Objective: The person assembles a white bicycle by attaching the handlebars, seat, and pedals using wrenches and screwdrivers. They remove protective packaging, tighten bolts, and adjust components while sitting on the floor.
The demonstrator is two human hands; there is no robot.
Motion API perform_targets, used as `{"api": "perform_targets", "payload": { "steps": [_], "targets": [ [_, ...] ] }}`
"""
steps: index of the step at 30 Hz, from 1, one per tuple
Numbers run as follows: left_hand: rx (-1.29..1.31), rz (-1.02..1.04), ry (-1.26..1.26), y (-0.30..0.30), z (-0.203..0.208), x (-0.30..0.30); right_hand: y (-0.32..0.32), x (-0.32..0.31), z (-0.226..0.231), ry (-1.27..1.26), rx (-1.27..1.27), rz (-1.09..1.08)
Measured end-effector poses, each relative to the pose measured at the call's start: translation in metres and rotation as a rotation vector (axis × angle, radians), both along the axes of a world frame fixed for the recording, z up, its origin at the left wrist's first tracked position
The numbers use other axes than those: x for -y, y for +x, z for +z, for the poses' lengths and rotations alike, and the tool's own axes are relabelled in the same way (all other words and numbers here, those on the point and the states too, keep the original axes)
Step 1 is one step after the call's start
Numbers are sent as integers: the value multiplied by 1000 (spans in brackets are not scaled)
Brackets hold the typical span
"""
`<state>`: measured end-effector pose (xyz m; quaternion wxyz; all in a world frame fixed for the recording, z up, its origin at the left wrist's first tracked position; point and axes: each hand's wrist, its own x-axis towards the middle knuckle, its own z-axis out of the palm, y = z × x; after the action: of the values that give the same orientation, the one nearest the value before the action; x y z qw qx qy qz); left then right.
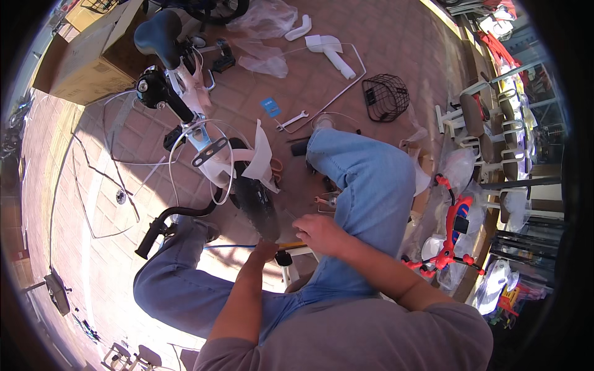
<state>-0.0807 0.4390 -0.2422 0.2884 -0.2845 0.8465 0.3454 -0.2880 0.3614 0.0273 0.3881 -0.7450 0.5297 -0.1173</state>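
A partly assembled bicycle stands in front of me, its black tyre (255,207) between my knees under a white fender (218,170). My left hand (266,248) touches the near end of the tyre; its fingers are hidden there. Just right of the tyre, my right hand (318,233) is closed with curled fingers, apart from the wheel. Whatever it may hold is too small to make out. A white cable (232,162) loops over the fender. The black handlebar (179,213) hangs turned at the left, by my left knee. The dark saddle (158,38) is at the far end.
A wrench (293,120), a blue card (270,107) and a black wire basket (386,98) lie on the brick paving. White foam pieces (334,54) and clear plastic (266,25) are farther off. A cardboard box (93,62) stands far left; a red children's vehicle (450,238) stands right.
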Motion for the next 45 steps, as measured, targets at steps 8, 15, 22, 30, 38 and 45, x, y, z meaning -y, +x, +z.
{"api": "perform_targets", "payload": {
  "steps": [8,15,22,30,38,45],
  "targets": [
    [-241,530,48,-15,72,26,6,-5,12,-70,-109,35],
    [-148,640,82,-22,108,41,2,-19,42,17,217,-116],
    [-669,1299,449,-59,192,37,-23,-11,8,138,414,-553],
    [-934,1482,274,-106,201,42,-36,73,-23,344,795,-883],
    [-1066,1571,696,-126,183,44,-26,114,-53,434,906,-705],
    [-1107,1477,1013,-115,165,49,-27,110,-44,440,1166,-808]
  ]
}}
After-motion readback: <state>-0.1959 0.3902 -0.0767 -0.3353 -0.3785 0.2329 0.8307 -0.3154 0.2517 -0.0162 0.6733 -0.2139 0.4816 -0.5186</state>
